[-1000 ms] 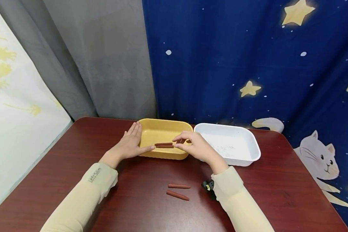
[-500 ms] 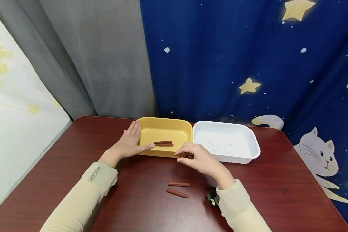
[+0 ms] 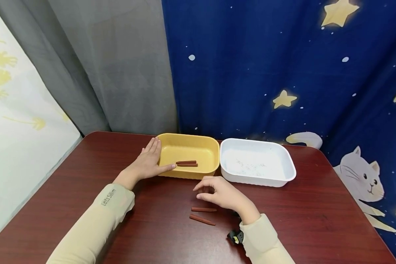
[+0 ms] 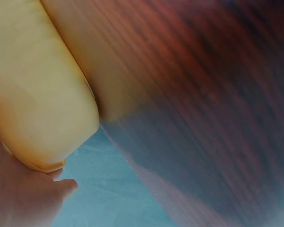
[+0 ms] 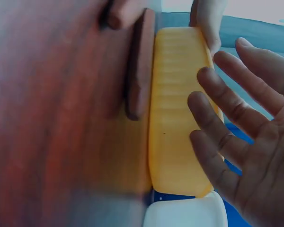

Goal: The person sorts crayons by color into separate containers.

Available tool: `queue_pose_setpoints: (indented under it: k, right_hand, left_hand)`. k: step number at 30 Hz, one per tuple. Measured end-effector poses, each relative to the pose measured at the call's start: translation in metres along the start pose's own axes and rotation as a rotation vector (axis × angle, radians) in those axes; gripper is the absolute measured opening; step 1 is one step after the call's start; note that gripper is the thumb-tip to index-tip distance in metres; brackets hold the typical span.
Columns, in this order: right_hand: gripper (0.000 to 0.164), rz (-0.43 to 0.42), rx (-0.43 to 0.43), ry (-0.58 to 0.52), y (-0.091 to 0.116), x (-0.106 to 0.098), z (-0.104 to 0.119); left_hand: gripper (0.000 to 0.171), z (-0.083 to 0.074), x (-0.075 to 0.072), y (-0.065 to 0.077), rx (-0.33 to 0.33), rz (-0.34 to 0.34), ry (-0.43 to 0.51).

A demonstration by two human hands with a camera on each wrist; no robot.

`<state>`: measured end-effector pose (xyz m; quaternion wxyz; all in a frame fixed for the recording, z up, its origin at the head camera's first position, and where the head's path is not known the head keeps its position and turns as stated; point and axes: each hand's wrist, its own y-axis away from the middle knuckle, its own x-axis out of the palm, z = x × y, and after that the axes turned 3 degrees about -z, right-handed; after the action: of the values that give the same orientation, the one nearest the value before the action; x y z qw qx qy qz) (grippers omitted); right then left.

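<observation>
Left hand point(image 3: 146, 163) rests on left end of yellow tray point(image 3: 189, 150), fingers straight, thumb apart. Right hand point(image 3: 222, 192), fingers spread and loosely bent, over bench point(image 3: 151, 231) near two brown sticks point(image 3: 203, 209). Two other sticks point(image 3: 187, 165) inside tray.

Curtains point(image 3: 224, 73) hung behind the desk point(image 3: 151, 238). Near its far edge, the left tray point(image 3: 184, 148) and the right tray point(image 3: 257, 157) stood side by side. A pair of crayon sticks point(image 3: 187, 165) lay in the left tray, close to its front wall. Two loose sticks point(image 3: 203, 209) lay on the desk before that tray. The left hand point(image 3: 147, 160) rested at its left end; the right hand point(image 3: 222, 194) was between it and the loose sticks.
</observation>
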<state>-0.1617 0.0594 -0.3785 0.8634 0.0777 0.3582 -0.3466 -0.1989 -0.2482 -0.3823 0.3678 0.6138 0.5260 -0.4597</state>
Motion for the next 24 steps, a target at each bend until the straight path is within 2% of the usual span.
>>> queue_pose_setpoints:
  k: [5,11,17,24]
  right_hand:
    - [0.015,0.088,0.012,0.046,-0.0009,0.0037,-0.0070]
    - [0.012,0.163,0.034,0.053,-0.0008,0.0040,-0.0094]
    - [0.014,0.210,0.071,0.097,0.0008,0.0045,-0.0063]
    - [0.005,0.219,0.123,0.130,0.0009,0.0070,-0.0008]
  left_hand:
    - [0.120,-0.0012,0.0002,-0.0031,0.013,0.008,0.003]
    - [0.119,-0.0008,-0.0009,-0.0036,0.022,-0.001,-0.007]
    - [0.119,0.0007,-0.0007,-0.0024,0.025,0.001,-0.009]
    - [0.120,0.0020,0.0001,0.0003,0.023,0.000,-0.001]
